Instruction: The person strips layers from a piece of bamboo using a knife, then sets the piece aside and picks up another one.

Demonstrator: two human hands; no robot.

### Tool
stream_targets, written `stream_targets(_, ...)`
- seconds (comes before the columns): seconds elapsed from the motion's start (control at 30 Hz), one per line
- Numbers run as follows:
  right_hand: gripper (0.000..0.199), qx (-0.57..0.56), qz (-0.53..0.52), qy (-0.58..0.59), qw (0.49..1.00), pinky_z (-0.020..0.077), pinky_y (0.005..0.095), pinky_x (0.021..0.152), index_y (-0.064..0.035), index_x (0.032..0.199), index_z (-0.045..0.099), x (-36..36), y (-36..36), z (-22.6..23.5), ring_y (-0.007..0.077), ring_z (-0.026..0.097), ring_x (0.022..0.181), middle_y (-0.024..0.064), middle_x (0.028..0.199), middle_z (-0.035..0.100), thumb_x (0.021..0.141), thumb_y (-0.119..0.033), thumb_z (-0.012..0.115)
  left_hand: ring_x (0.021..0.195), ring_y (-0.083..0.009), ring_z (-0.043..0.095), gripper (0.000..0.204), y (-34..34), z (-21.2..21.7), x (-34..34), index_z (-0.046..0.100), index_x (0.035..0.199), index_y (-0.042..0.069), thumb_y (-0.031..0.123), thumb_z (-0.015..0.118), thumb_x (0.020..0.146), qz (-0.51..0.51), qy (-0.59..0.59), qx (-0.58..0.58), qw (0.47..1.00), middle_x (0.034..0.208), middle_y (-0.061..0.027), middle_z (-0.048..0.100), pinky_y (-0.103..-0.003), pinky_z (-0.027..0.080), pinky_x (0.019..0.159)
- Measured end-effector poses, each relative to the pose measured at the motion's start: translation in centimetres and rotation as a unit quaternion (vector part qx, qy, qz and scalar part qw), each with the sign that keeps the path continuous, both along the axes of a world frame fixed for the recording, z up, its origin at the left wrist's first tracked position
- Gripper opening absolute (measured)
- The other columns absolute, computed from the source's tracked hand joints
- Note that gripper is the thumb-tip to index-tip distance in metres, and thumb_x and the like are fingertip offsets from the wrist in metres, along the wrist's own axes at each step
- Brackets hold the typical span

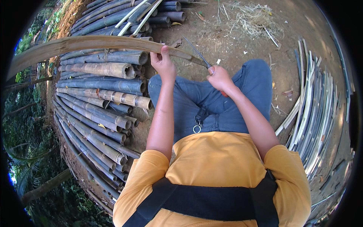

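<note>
A long split bamboo strip [100,42], pale brown, runs from the far left across to the front of my knees. My left hand [164,66] grips it from below, thumb up on its near edge. My right hand [220,80] is closed round a knife [196,51]. Its dark narrow blade points away and to the left, and a bit of red-orange handle shows under my palm. The strip's right end meets the blade close to my right thumb. Whether the edge has bitten into the bamboo, I cannot tell.
Stacked bamboo poles [102,86] lie along my left, with more poles and pale strips beyond. To my right rests a bundle of thin split strips [312,117]. A heap of shavings [257,20] lies ahead on the dirt ground. My bent legs [249,81] are below my hands.
</note>
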State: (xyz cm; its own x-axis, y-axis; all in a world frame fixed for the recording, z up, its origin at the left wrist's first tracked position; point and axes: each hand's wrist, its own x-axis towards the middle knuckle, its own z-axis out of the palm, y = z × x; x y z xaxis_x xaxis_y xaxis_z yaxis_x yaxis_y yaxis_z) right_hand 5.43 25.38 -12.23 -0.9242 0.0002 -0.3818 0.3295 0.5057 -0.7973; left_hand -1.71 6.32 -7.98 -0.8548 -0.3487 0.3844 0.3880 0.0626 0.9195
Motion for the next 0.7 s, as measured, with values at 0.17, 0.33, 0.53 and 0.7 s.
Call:
stream_targets(0.17, 0.015, -0.023, 0.002, 0.059, 0.998, 0.0485, 0.0481, 0.069, 0.0027, 0.081, 0.054, 1.2, -2.6, 1.6, 0.0443, 0.064, 0.078, 0.0254, 0.075, 0.063, 0.076, -0.010, 0.061, 0.076, -0.0082, 0.053, 0.034, -0.8, -0.8, 0.1, 0.061, 0.103, 0.004, 0.036, 0.068, 0.096, 0.047, -0.001, -0.047, 0.998, 0.087, 0.0007, 0.059, -0.024, 0.044, 0.065)
stream_targets(0.33, 0.015, -0.019, 0.024, -0.078, 0.996, 0.0507, 0.0438, 0.059, 0.0038, 0.082, 0.058, -0.1, -1.3, -3.1, 0.0351, 0.068, 0.064, 0.0228, 0.072, 0.064, 0.077, -0.010, 0.060, 0.077, -0.0086, 0.054, 0.035, -1.0, -0.8, 0.6, 0.061, 0.104, 0.005, 0.038, 0.068, 0.096, 0.068, -0.004, -0.063, 0.996, 0.088, 0.0007, 0.059, -0.024, 0.046, 0.065)
stream_targets(0.53, 0.017, -0.027, -0.020, -0.092, 0.995, 0.0461, 0.0430, 0.050, -0.0014, 0.070, 0.046, -0.5, 0.5, -5.5, 0.0292, 0.060, 0.050, 0.0165, 0.060, 0.057, 0.079, -0.011, 0.056, 0.081, -0.0094, 0.056, 0.035, -1.4, -0.6, 1.6, 0.061, 0.106, 0.005, 0.038, 0.066, 0.097, 0.068, -0.030, -0.075, 0.994, 0.091, -0.0001, 0.060, -0.026, 0.049, 0.067)
stream_targets(0.7, 0.016, -0.068, -0.005, -0.009, 0.998, 0.0441, 0.0434, 0.050, -0.0031, 0.072, 0.044, 1.1, -0.8, -1.2, 0.0285, 0.058, 0.049, 0.0152, 0.058, 0.053, 0.077, -0.010, 0.058, 0.077, -0.0071, 0.052, 0.029, -1.5, -0.1, 2.3, 0.062, 0.105, 0.003, 0.030, 0.069, 0.096, 0.066, -0.044, -0.033, 0.996, 0.089, 0.0014, 0.059, -0.024, 0.044, 0.068)
